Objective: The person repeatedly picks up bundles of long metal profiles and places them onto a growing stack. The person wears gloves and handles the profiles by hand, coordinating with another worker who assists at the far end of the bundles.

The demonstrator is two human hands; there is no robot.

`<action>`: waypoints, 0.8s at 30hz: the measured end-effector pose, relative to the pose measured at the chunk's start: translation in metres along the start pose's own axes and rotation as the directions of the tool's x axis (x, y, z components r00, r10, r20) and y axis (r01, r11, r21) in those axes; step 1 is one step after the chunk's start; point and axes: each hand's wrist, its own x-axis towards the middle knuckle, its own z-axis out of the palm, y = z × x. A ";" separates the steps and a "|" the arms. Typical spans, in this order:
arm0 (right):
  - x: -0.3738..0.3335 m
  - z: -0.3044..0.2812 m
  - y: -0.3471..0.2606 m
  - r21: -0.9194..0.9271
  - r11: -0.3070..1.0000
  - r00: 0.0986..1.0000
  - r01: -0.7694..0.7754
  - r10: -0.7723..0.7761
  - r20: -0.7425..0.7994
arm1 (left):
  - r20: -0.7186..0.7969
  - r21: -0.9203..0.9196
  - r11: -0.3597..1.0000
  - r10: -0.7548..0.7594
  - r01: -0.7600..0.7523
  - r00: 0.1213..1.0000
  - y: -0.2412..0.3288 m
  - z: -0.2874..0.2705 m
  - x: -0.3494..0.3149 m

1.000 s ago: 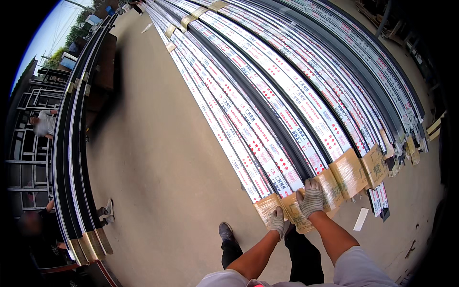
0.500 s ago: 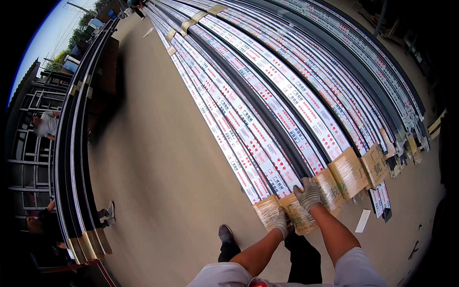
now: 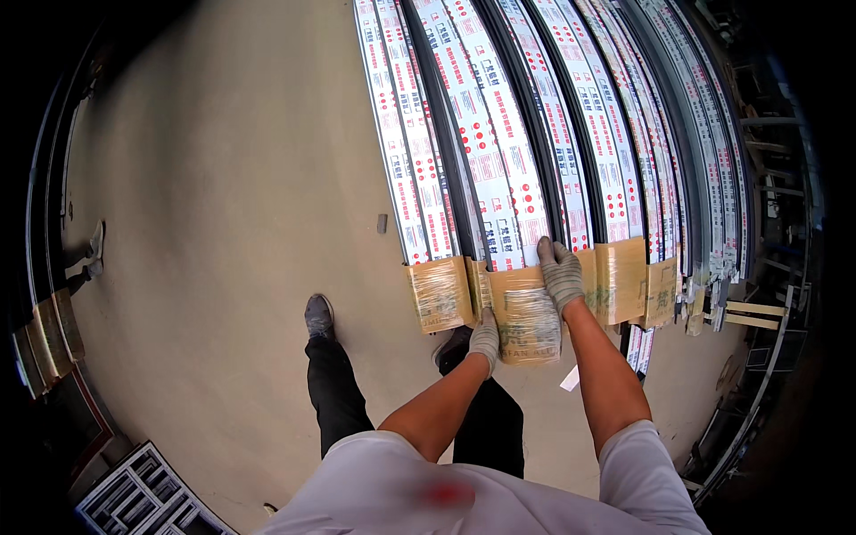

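Item: long bundle of white film-wrapped metal profiles with red and dark printing, its near end capped in brown cardboard under clear stretch wrap, lying on the pale concrete floor directly ahead of the person's feet. Left hand, in a grey knit work glove, is cupped against the capped end's lower left corner, fingers curled narrowly around the edge. Right hand, same glove, lies on top of the bundle just behind the cap, fingers spread flat over the upper surface; whether the thumb wraps the far side cannot be told. Both hands thus hold the one bundle end, one low, one high. Handling judgement: the wrap looks slick, so a secure lift would call for the lower hand to sit fully beneath the cap, the upper hand steadying rather than carrying, and the end raised evenly so the long length does not twist or drag against its neighbours. Adjacent stock: a second capped bundle of the same profiles touching the held bundle on its left; further capped bundles close on its right, with dark profiles between them. Containers: none as such; each cardboard cap sleeves a packed group of profiles. Left of the held bundle, the person's dark shoe stands on the floor.
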 end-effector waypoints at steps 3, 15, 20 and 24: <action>-0.005 -0.004 -0.009 0.026 1.000 1.000 -0.003 0.003 0.019 | 0.069 0.037 0.996 -0.077 0.075 0.995 -0.003 -0.006 0.013; -0.033 0.015 -0.036 -0.087 0.996 1.000 -0.017 0.018 0.015 | 0.157 -0.219 0.971 -0.058 0.092 0.986 -0.003 -0.037 0.003; -0.059 0.078 -0.044 0.119 0.991 0.976 -0.058 0.031 0.217 | -0.009 -0.177 0.984 -0.017 0.015 1.000 0.020 -0.110 -0.025; -0.073 0.149 -0.036 0.160 0.975 0.943 -0.157 0.100 0.318 | -0.172 -0.200 0.980 -0.021 -0.014 0.985 0.046 -0.174 -0.047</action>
